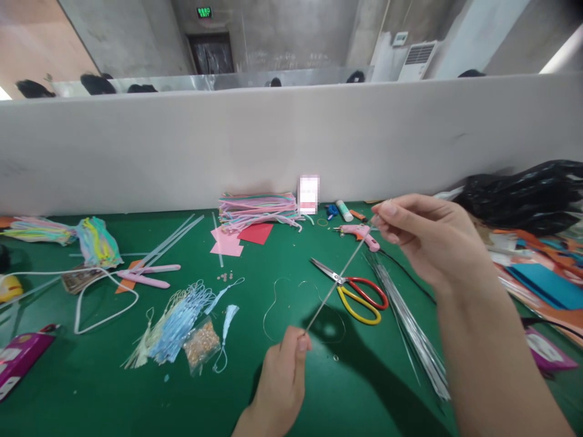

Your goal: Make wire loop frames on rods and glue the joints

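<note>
A thin silver wire rod (339, 279) stretches diagonally above the green table (113, 400). My left hand (280, 382) pinches its lower end between thumb and fingers. My right hand (423, 237) pinches its upper end, raised at the right. Below the rod lie a bent loop of thin wire (273, 303) and scissors with red and yellow handles (359, 294). A bundle of silver wire rods (410, 328) lies under my right forearm.
Blue tassels (180, 321) and a bag of beads (203, 345) lie left of my left hand. Pipe cleaners (257, 209), pink and red paper (237, 240), a pink glue gun (359, 233), white cord (104, 303), a black bag (523, 194) and coloured sheets (542, 279) surround them. A white partition (273, 139) stands behind.
</note>
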Available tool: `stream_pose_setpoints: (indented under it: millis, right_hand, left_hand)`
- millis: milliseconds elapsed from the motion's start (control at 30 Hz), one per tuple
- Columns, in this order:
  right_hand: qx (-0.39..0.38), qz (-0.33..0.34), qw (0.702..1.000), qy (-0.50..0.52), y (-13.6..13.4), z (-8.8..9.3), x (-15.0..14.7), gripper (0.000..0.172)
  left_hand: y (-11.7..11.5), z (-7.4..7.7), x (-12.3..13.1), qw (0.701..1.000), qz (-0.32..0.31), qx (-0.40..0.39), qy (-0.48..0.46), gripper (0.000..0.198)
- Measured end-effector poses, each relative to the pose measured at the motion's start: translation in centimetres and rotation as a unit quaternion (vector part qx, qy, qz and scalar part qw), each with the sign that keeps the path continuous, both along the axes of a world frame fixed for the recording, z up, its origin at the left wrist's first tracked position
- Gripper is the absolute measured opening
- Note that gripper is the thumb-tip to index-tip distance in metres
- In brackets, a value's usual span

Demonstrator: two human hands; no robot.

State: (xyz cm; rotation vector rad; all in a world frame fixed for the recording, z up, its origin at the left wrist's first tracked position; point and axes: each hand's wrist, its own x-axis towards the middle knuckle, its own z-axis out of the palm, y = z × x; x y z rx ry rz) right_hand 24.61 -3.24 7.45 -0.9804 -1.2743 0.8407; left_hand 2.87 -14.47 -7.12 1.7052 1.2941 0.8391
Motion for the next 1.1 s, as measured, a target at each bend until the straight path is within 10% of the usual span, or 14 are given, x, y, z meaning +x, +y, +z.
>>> stream_pose_setpoints:
  millis: [833, 1100]
  right_hand:
    - [-0.019, -0.024, 0.999, 0.034, -1.1, 0.9, -0.1, 0.012]
    - [-0.016, -0.003, 1.000, -0.025, -1.6, 1.7, -0.8, 0.012]
  left_hand:
    - [0.9, -0.4, -1.1, 0.999, 0.043, -0.014, -0.017, 0.037]
    - [5.3, 5.4, -2.8, 0.980, 0.125, 0.068, -0.141, 0.046]
